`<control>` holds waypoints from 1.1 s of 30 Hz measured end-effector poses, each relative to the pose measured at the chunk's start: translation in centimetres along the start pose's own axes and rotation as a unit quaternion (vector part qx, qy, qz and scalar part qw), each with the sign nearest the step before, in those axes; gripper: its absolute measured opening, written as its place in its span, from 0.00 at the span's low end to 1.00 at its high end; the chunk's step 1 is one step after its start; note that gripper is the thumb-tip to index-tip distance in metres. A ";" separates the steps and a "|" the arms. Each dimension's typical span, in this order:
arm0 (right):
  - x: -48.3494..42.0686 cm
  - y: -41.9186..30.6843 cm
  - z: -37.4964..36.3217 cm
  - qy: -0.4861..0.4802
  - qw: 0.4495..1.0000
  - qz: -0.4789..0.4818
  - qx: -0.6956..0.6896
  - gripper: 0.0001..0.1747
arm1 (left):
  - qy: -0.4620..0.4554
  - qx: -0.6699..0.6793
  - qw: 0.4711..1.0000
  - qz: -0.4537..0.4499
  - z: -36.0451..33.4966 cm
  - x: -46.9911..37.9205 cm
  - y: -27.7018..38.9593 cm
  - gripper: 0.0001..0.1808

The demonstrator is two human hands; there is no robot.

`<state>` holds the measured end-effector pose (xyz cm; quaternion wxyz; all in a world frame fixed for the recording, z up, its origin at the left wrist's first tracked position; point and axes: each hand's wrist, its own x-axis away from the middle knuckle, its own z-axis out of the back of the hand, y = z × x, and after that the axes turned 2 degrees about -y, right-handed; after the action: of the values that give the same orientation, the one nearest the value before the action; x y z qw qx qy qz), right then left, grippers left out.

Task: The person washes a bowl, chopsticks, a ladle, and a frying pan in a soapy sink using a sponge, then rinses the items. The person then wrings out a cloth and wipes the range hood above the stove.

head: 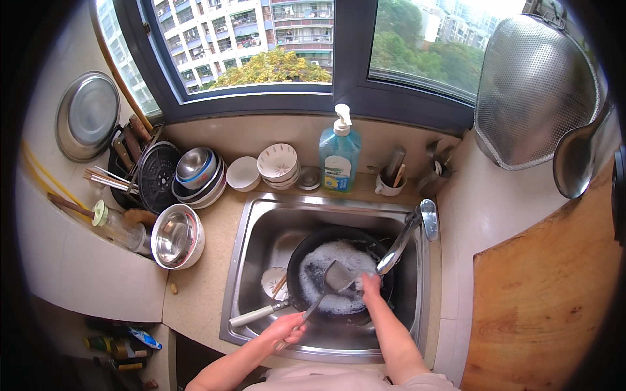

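Observation:
My left hand (287, 329) grips the handle of a wok spatula (338, 276), whose wide metal blade is over a dark wok (293, 271). White suds cover the water in the wok, which sits in a stainless steel sink (254, 234). Just right of the blade, my right hand (371, 287) is closed around a small whitish wad (359, 282); suds blur what it is. The wok's pale handle (252, 316) points left across the sink's rim. Beside the wok, a patterned bowl (270, 279) in the sink holds chopsticks (279, 287).
A chrome faucet (398, 249) reaches over the wok from the right. Behind the sink stand a blue pump bottle (339, 156), stacked bowls (278, 161) and a mug (389, 187). More bowls (188, 254) line the left counter. A wooden board (543, 293) is at right.

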<state>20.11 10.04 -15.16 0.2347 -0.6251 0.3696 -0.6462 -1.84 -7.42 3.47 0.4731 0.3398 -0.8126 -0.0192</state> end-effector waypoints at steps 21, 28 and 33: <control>1.5 3.3 -4.6 -0.095 0.995 0.010 0.014 0.17 | -0.023 0.085 0.996 -0.005 0.0 -1.5 -1.0 0.18; 1.8 0.1 -1.7 0.095 0.945 0.149 0.275 0.31 | 0.008 0.033 0.999 -0.007 0.7 -1.3 -1.5 0.18; -0.5 2.6 0.3 -0.091 0.973 0.078 0.199 0.27 | 0.026 0.062 0.998 0.009 1.4 -2.6 -1.5 0.15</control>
<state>20.06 8.76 -17.47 0.4370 -0.5911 0.2585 -0.6268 -1.28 -7.51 0.21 0.4724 0.3615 -0.8026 0.0445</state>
